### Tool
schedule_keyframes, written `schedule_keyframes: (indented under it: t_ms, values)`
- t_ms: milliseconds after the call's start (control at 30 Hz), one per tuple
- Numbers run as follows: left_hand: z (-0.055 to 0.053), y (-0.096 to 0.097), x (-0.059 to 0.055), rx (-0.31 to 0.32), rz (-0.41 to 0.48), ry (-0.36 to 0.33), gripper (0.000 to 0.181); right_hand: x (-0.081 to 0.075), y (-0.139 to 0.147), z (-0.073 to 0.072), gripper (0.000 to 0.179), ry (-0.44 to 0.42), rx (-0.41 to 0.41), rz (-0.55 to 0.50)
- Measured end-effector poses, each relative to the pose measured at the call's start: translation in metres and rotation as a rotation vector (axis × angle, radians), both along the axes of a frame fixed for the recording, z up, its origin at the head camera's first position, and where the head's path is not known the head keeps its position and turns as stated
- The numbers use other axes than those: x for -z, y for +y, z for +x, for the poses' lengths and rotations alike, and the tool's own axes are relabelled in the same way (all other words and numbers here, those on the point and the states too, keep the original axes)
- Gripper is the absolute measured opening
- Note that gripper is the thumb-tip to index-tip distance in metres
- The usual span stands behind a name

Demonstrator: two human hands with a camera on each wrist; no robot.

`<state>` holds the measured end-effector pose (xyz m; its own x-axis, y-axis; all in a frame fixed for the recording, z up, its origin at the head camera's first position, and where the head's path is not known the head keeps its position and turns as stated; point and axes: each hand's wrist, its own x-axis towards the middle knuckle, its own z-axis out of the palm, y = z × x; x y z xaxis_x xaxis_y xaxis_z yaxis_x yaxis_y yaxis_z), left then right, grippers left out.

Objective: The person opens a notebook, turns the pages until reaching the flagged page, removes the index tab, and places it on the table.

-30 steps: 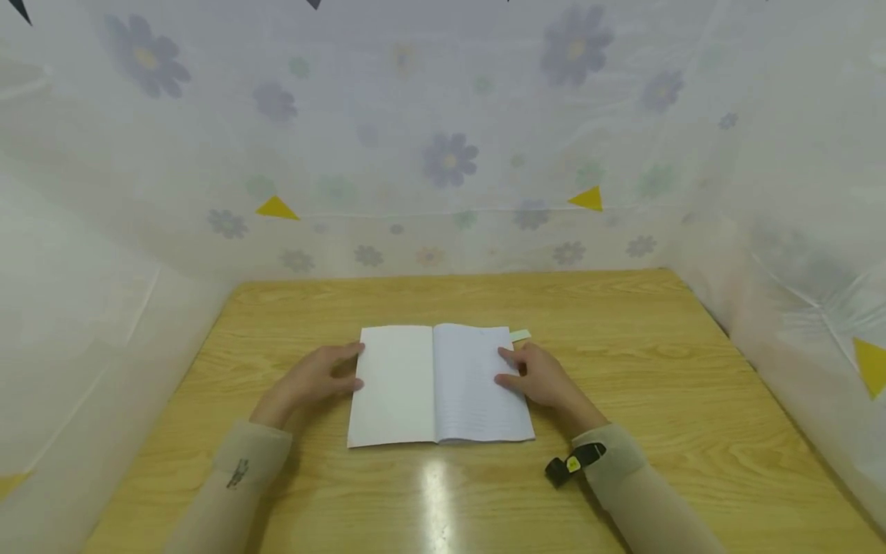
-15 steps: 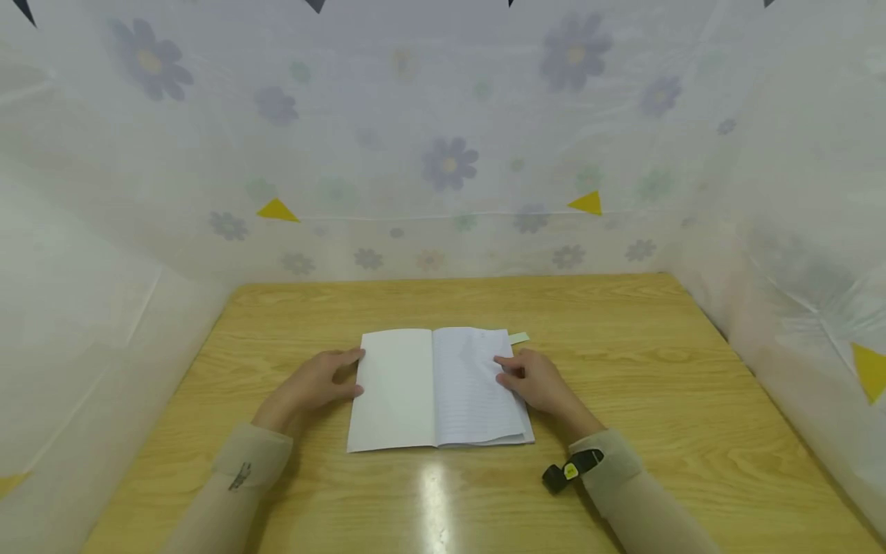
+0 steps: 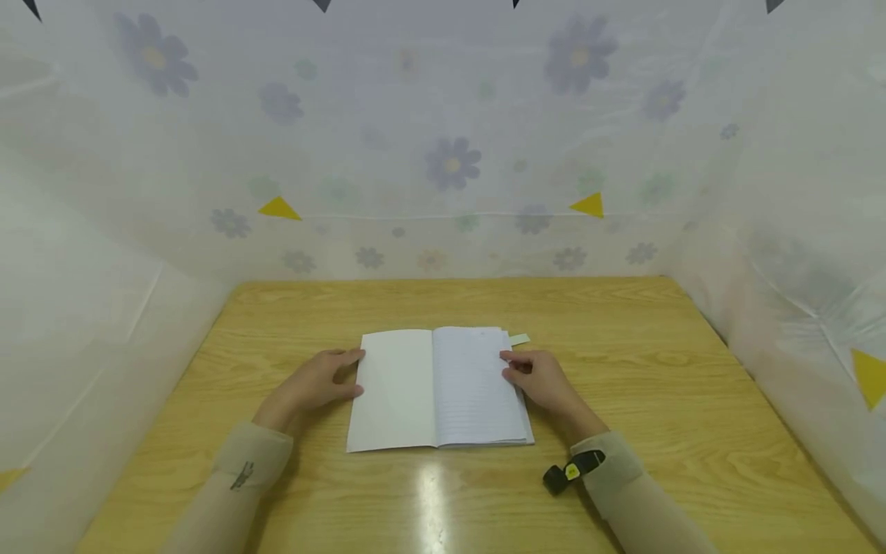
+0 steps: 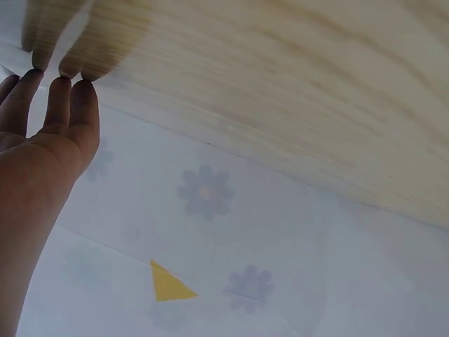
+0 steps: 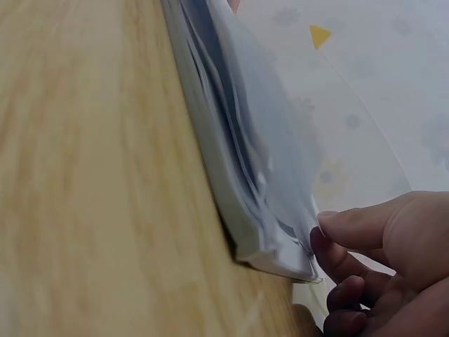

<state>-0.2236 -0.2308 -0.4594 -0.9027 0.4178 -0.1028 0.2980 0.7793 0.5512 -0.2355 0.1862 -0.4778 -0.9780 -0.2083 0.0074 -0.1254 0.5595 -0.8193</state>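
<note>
An open notebook [image 3: 398,391] lies on the wooden table, its left side blank and its right page [image 3: 474,392] ruled. At the left edge, the thumb and forefinger of my left hand [image 3: 311,381] rest on the paper, spread apart. The left wrist view shows other fingers of that hand [image 4: 52,133] fairly straight, tips on the tabletop. On the opposite edge my right hand [image 3: 543,377] pinches page edges between thumb and forefinger. Seen closely in the right wrist view, that hand [image 5: 393,260] is at the notebook's corner, where loose pages [image 5: 242,126] fan slightly apart.
A pale green tab [image 3: 519,338] sticks out past the notebook's upper right edge. The wooden table [image 3: 623,323] is enclosed by white flowered sheeting [image 3: 388,185] at the back and sides. A black strap [image 3: 574,471] is around the right wrist.
The ruled right page first lay flat, then buckled as my right fingers slid inward. Now those fingers are back at the edge and the page lies smoother, slightly offset. My left hand stays put.
</note>
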Motion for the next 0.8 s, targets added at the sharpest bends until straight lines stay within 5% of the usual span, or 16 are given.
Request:
schedule_keyframes:
  t_ms: [367, 800]
  values:
    - [0.0006, 0.0030, -0.0016, 0.010, 0.000, 0.015, 0.070, -0.0022, 0.0032, -0.0016, 0.045, -0.050, 0.056, -0.052]
    - [-0.0045, 0.0015, 0.0032, -0.003, -0.029, 0.006, 0.070, -0.0029, 0.0034, -0.0034, 0.035, -0.057, 0.088, -0.086]
